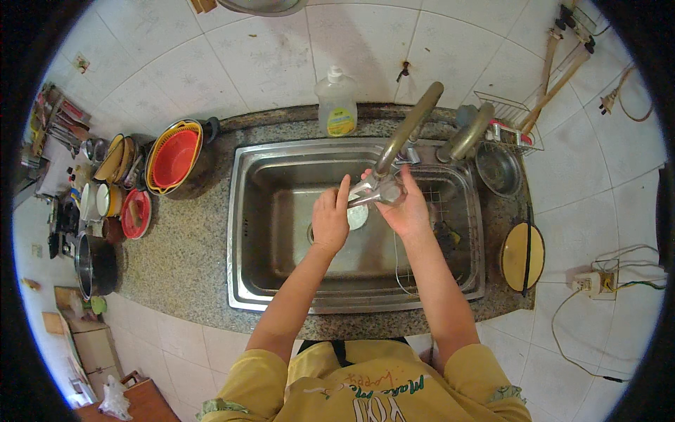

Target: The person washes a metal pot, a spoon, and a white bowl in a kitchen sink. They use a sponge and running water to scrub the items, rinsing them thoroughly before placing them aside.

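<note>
Both my hands are over the left part of a steel sink [240, 211], right below the spout of a curved metal faucet [408, 126]. Between them is a small shiny object [385, 190] with a rounded, glassy or metallic end; its kind is not clear. My right hand [408, 211] is closed round the rounded end from the right. The fingers of my left hand [330, 221] are closed on the object's narrow left end, one finger pointing up. Partly hidden behind the hands, a white round thing [357, 216] lies in the basin.
A clear pump bottle [337, 105] stands behind the sink. To the left are a red basket [174, 158], a red plate [136, 212] and a dark pot [96, 264]. A metal bowl [498, 169], a wire rack [506, 112] and a round yellowish board [522, 257] are on the right.
</note>
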Motion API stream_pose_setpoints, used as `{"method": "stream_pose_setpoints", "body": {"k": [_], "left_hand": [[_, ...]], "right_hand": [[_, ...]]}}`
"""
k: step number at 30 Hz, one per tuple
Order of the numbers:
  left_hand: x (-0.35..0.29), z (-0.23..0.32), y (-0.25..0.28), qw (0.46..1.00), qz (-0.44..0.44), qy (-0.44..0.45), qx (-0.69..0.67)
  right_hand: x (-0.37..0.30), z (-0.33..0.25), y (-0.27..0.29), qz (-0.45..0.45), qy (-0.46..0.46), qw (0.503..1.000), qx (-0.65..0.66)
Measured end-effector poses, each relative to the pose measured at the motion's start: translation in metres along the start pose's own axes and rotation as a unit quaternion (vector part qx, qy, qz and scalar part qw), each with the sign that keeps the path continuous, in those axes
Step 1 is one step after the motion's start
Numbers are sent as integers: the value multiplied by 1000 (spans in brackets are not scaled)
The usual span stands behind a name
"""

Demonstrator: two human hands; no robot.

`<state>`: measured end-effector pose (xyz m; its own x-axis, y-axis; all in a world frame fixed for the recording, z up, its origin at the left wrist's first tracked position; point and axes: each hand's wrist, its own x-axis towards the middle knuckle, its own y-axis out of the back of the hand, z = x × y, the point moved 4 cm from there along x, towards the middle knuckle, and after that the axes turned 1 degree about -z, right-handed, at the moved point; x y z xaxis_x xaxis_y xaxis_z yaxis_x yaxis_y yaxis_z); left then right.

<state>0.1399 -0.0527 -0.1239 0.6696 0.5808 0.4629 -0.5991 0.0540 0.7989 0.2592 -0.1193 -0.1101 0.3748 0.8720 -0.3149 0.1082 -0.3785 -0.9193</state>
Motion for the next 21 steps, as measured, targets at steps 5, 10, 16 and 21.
{"method": "stream_pose_setpoints", "body": {"k": [5,10,16,21], "left_hand": [[3,1,4,997,-26,22,-68],[11,8,13,985,-41,27,-168],[10,6,6,980,-55,106,-158],[20,14,5,985,-138,67,-82]], "right_hand": [[6,-1,-6,-51,31,988,-140],[14,2,-4,-57,8,977,-204],[9,7,-11,25,-2,951,-308],[0,-10,-1,111,38,840,-529]]}}
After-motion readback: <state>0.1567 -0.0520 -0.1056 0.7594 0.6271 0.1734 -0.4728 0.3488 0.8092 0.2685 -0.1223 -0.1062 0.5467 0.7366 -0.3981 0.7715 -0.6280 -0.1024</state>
